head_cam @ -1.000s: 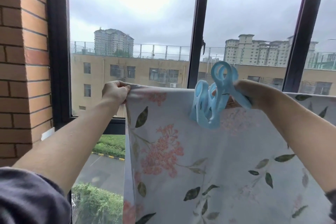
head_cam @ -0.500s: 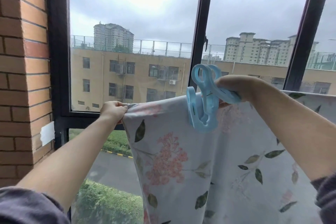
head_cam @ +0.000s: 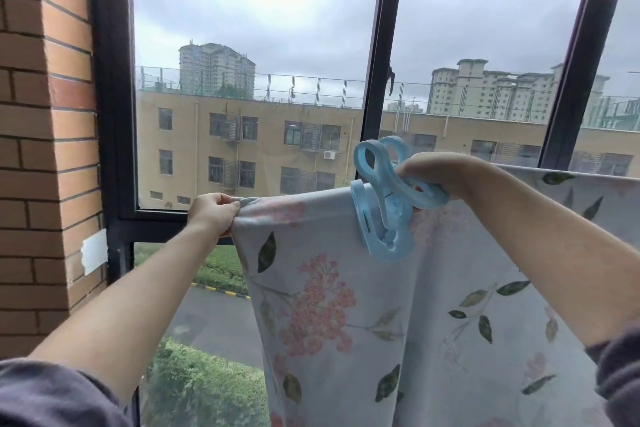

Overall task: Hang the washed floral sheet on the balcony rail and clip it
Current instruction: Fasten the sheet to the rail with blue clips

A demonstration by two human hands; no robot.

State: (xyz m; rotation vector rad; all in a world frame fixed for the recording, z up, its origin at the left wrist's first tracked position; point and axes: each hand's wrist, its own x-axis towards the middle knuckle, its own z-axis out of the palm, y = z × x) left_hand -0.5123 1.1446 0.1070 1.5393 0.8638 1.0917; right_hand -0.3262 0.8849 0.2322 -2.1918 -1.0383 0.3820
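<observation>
The floral sheet [head_cam: 398, 305], pale blue with pink blossoms and green leaves, hangs in front of me from its top edge. My left hand [head_cam: 213, 213] pinches the sheet's upper left corner. My right hand [head_cam: 446, 177] is at the top edge further right, its fingers closed on large light-blue plastic clips [head_cam: 384, 204] that dangle against the cloth. Whether the hand also grips the sheet I cannot tell. The rail under the sheet's top edge is hidden by the cloth.
A brick wall [head_cam: 38, 149] stands close on the left. Dark window frames [head_cam: 382, 55] and glass panes lie straight ahead, with buildings, a road and hedges outside below.
Both hands and the sheet's top edge sit lower in view than a second ago. The left corner has been drawn further left, and the clips swung slightly with the right hand.
</observation>
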